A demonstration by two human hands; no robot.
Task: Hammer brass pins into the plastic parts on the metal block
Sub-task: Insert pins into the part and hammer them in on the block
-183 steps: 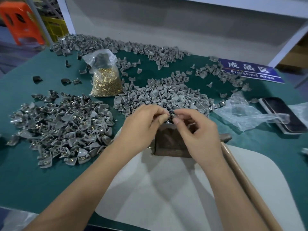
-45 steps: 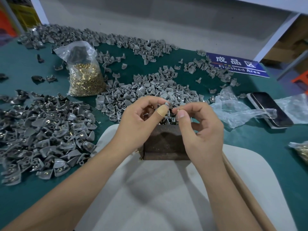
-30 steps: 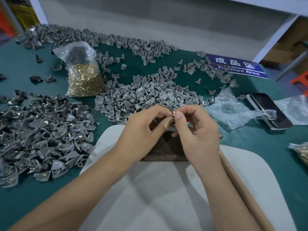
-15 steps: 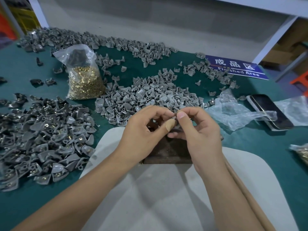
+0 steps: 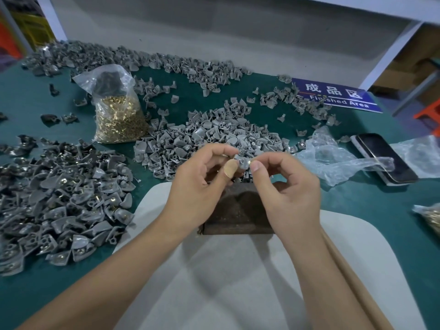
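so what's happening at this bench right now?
A person is fitting a brass pin into a grey plastic part, held up above the metal block. The left hand pinches the part; the right hand pinches at its pin side. The hammer handle lies untouched under the right forearm. Loose parts are heaped behind, pinned ones at left, beside the pin bag.

Grey plastic part [image 5: 242, 162], small and curved, held above the metal block [image 5: 238, 210] with a brass pin [image 5: 250, 161] showing at its right edge. Dark, rusty block upright on a white pad. Loose grey parts [image 5: 209, 139] heaped just behind. Bagged brass pins [image 5: 119, 120] far left.
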